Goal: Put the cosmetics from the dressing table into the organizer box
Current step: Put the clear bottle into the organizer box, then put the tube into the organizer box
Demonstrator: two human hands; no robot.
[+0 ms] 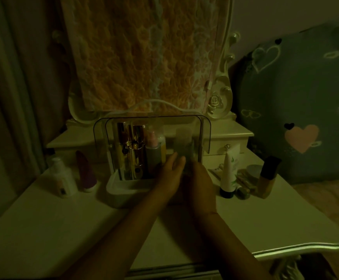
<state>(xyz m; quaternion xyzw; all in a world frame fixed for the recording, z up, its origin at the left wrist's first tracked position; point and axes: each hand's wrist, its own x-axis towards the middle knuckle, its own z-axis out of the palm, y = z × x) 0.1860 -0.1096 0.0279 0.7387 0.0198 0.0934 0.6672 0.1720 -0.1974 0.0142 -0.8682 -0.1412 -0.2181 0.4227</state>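
The left hand (169, 174) reaches the organizer box (120, 188) front, fingers straight against a frosted bottle (182, 138). The right hand (201, 184) is alongside, its grip unclear.

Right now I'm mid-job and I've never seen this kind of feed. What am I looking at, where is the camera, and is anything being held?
There is no machine here: these are a person's two bare hands, filmed by one camera worn on the head, looking forward and down. The left hand and right hand meet in front of the organizer box, whose clear lid is raised. Inside stand gold tubes, a grey bottle and a frosted bottle. The hands are at the frosted bottle's base, but it is too dark to tell whether either grips it. Out on the dressing table: a white bottle and purple tube on the left, a white tube and black-capped bottle on the right.
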